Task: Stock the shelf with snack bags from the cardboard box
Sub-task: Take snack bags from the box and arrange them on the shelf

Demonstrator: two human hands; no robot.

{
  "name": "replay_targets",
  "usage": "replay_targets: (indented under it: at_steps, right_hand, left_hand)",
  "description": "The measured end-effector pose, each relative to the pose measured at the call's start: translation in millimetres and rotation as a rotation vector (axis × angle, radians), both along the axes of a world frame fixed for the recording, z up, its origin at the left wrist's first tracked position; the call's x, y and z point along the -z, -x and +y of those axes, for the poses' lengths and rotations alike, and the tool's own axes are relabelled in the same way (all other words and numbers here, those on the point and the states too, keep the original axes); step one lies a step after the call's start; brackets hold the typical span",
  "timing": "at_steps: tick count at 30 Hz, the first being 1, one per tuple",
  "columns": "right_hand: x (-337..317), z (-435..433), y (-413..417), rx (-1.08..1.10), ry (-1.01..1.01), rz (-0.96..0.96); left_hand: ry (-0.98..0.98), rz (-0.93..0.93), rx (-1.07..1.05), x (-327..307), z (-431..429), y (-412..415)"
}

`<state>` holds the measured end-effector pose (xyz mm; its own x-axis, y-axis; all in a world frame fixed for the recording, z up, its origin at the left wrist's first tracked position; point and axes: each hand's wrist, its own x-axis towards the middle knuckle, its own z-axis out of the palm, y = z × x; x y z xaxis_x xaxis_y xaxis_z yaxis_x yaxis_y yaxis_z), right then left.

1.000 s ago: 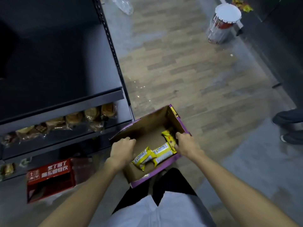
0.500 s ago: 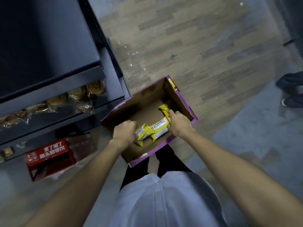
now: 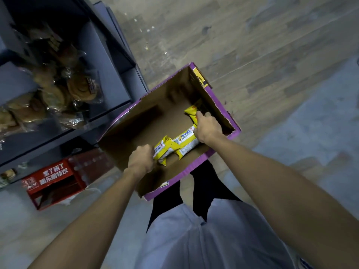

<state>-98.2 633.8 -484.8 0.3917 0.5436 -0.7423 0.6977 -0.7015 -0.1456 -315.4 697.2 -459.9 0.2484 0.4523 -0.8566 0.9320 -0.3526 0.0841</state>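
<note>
In the box (image 3: 213, 98), the left hand (image 3: 140, 162) grips a near bag (image 3: 163, 151); the right hand (image 3: 207, 127) clutches a far bag (image 3: 191, 111).

Cardboard box (image 3: 147, 121) matt brown inside; snack bags (image 3: 186, 142) glossy plastic; shelf (image 3: 108, 61) dark matt metal.

Your left hand (image 3: 141, 159) grips one yellow snack bag (image 3: 162, 151) inside the cardboard box (image 3: 217, 100). Your right hand (image 3: 208, 127) closes on another bag (image 3: 192, 113).

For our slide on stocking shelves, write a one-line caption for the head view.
Both hands, left hand and right hand, reach into the cardboard box for yellow snack bags.
</note>
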Motion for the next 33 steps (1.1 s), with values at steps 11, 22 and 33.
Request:
replay_targets:
  at_steps: [11,22,33]
  right_hand:
    - [81,7,-10,0.151,0.182,0.018]
    - [104,12,-11,0.072,0.093,-0.046]
    - [103,29,4,-0.183,-0.100,-0.226]
  left_hand:
    - [0.051,0.012,-0.029,86,0,-12]
    - [0.110,-0.026,-0.073,130,0,-5]
    - [-0.475,-0.070,-0.136,102,8,-17]
